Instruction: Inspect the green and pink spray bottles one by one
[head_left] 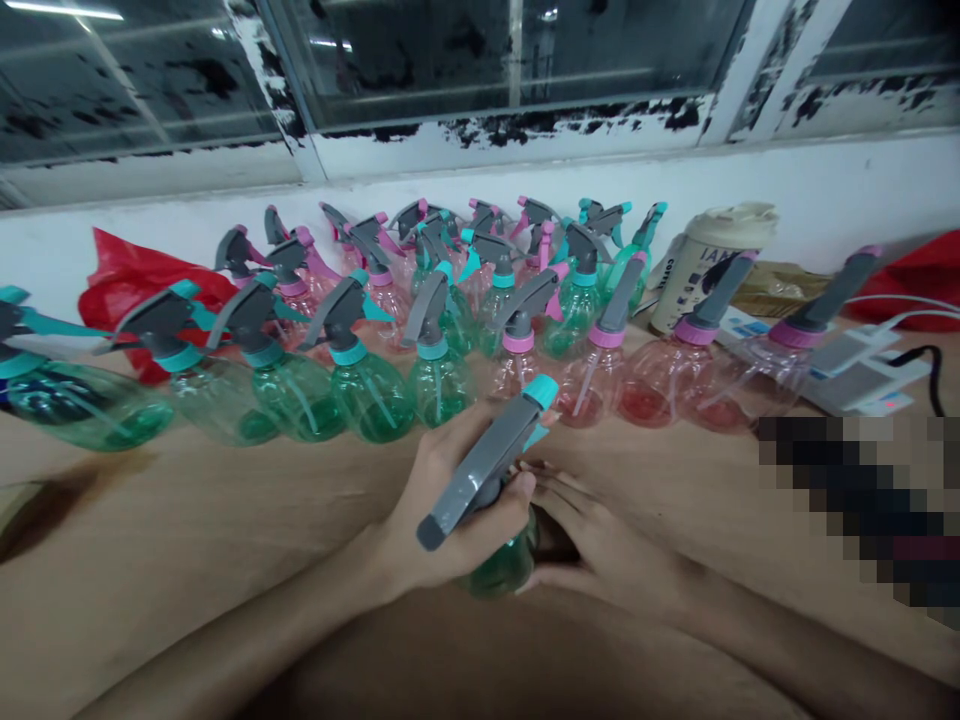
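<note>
A green spray bottle [504, 572] with a grey head and a turquoise nozzle stands just in front of me. My left hand [442, 500] is wrapped around it below the grey head, thumb and fingers on either side. From the right, my right hand [592, 530] holds the lower body, with its thumb near the base and its fingers around the far side; the fingertips are partly hidden. Just beyond my hands, a front row holds green bottles with turquoise collars [373, 392] on the left and pink bottles with pink collars [589, 385] on the right.
More spray bottles [577, 285] crowd behind the front row, against the white wall. Red plastic [142, 285] lies at the left. At the right are a cream coffee cup [712, 265], a white power strip [862, 375] with cables and another red bag [919, 285]. A person's blurred-out arm is at the right edge.
</note>
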